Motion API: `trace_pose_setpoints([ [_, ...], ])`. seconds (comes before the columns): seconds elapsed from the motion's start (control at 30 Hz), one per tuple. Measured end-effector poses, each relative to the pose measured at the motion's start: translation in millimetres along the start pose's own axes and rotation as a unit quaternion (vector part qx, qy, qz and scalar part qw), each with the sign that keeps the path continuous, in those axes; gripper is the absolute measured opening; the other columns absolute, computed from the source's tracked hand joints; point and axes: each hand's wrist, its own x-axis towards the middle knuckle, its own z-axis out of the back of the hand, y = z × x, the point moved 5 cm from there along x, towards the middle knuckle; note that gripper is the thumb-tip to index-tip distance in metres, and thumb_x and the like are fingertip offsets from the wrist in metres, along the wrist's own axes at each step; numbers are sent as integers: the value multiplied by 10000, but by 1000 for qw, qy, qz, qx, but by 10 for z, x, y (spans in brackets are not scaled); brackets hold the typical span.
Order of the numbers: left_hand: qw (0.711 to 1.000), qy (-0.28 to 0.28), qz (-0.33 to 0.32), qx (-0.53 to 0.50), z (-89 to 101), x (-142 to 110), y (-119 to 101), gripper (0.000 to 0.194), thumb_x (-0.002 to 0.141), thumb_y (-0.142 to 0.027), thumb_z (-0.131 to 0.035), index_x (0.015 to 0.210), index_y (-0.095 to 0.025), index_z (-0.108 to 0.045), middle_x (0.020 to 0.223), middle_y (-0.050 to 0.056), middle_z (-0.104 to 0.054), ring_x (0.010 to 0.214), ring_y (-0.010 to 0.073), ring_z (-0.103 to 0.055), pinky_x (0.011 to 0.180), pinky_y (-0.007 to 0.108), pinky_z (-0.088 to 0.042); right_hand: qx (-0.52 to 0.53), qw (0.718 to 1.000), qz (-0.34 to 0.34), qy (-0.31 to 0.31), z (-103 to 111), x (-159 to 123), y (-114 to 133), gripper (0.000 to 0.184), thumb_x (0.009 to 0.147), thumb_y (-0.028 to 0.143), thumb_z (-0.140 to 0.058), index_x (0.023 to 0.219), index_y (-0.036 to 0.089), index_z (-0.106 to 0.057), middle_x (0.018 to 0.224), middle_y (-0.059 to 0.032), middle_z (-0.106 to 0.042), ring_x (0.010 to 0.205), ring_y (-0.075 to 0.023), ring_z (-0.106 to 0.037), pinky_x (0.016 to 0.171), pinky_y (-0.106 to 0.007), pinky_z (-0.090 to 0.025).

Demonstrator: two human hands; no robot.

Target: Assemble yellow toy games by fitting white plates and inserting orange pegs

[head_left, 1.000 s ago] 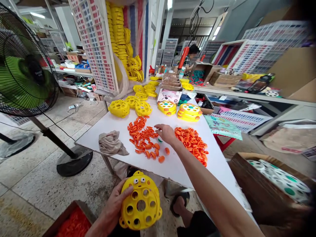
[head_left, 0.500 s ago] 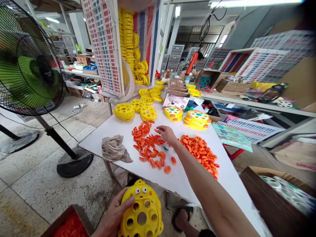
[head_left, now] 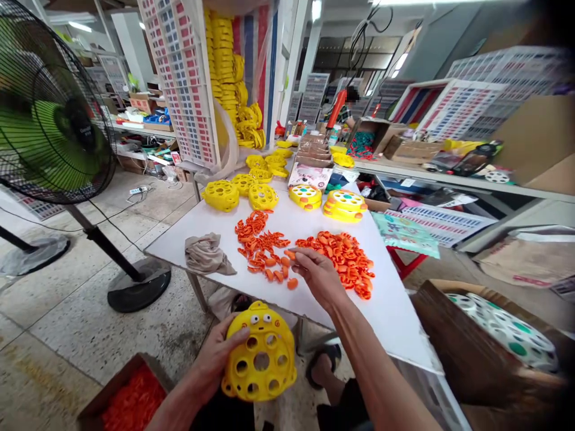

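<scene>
My left hand (head_left: 214, 357) grips a yellow round toy shell (head_left: 260, 360) with eyes on top and several holes, held low in front of my lap. My right hand (head_left: 318, 274) hovers over the white table (head_left: 395, 317) between two heaps of small orange plastic parts; its fingers pinch one orange part (head_left: 290, 254). The left orange heap (head_left: 260, 246) lies spread out, the right heap (head_left: 341, 257) is denser.
More yellow shells (head_left: 233, 193) and assembled toys (head_left: 344, 203) sit at the table's far end, a grey rag (head_left: 205, 254) at its left. A standing fan (head_left: 54, 137) is on the left. A box of orange parts (head_left: 130, 404) is by my knee, a brown box of white discs (head_left: 503, 335) at right.
My right hand drew back from the left orange heap toward me, now pinching an orange part. The yellow shell stays in my left hand.
</scene>
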Motion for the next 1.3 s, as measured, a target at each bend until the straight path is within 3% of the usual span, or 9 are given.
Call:
trace_pose_setpoints([
  [0.2,999,24,-14,32,-127,-31,-44,357,777,-367,-828,1082,-219,-718,1027,63,-781,859,219,-721,746,276,-540,-213,963,38,158,-186,-765,51,315,910,447,-677,1170,286,-753,1002,-40,-723,908,-214,-646,818,-354,-544],
  [0.33,995,55,-9,78,-213,-89,-44,382,784,-373,-822,1114,-215,-711,1032,69,-777,865,223,-714,757,283,-536,-337,906,88,242,-200,-931,210,312,960,336,-602,1247,321,-722,996,-40,-732,862,-206,-641,774,-327,-530],
  [0.4,993,61,-13,101,-239,-114,-50,382,778,-371,-826,1107,-210,-717,1006,64,-774,859,220,-707,759,280,-535,-346,896,90,263,-176,-933,261,285,936,310,-631,1199,303,-738,927,-28,-734,787,-188,-630,727,-309,-522],
  [0.5,992,47,-14,115,-253,-129,-61,388,758,-373,-839,1092,-210,-727,975,52,-766,836,210,-696,738,267,-532,-255,942,40,213,-100,-887,247,193,863,364,-732,1018,249,-739,838,-11,-726,750,-180,-638,684,-295,-527],
  [0.63,992,55,-5,110,-280,-129,-50,385,753,-377,-841,1083,-211,-731,957,47,-762,828,203,-689,734,259,-532,-69,992,-41,94,-73,-930,63,301,737,437,-856,852,231,-669,820,-20,-757,751,-200,-678,682,-318,-543],
  [0.77,992,70,-3,106,-297,-126,-30,370,784,-370,-821,1114,-233,-723,982,28,-749,847,188,-675,757,253,-532,-80,994,-55,47,-136,-1085,-120,278,749,466,-848,905,252,-762,855,-35,-757,794,-220,-669,708,-335,-535],
  [0.93,986,82,-30,139,-339,-138,-50,354,785,-358,-819,1099,-220,-730,939,15,-724,816,167,-645,732,225,-515,-124,992,25,-1,-151,-1202,-168,192,768,456,-836,849,284,-813,967,-50,-666,909,-229,-620,784,-339,-519],
  [1.17,978,88,-67,175,-361,-153,-48,323,815,-349,-792,1100,-213,-724,928,13,-705,809,163,-623,731,221,-502,-119,991,54,-12,-173,-1280,-187,108,850,384,-773,898,293,-803,1008,-48,-615,962,-226,-608,852,-342,-498],
  [1.3,972,105,-67,200,-365,-174,-64,333,824,-379,-779,1104,-211,-715,950,21,-710,828,179,-631,743,240,-504,-111,994,20,-9,-173,-1303,-164,183,833,409,-782,951,270,-763,974,-37,-633,902,-213,-607,785,-318,-501],
])
